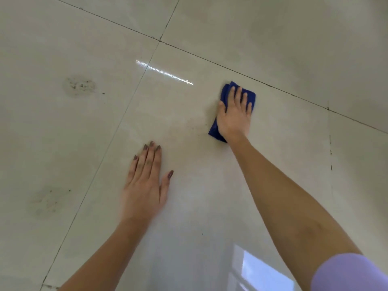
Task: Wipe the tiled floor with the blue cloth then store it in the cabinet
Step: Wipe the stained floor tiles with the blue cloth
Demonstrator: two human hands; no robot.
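Observation:
A folded blue cloth [225, 92] lies flat on the glossy beige tiled floor [189, 114], a little right of the middle. My right hand [234, 116] presses down on top of it with fingers spread, covering most of it; blue edges show past the fingertips and beside the wrist. My left hand [146, 185] rests palm down on the bare tile, nearer to me and to the left of the cloth, fingers straight and holding nothing. No cabinet is in view.
Dark grout lines [130, 108] cross the floor. Two smudged dirty patches sit on the left tile, one [80, 86] farther away and one [49, 199] nearer. A bright streak of reflected light [164, 72] lies beyond the hands. A window reflection [262, 269] shows at the bottom.

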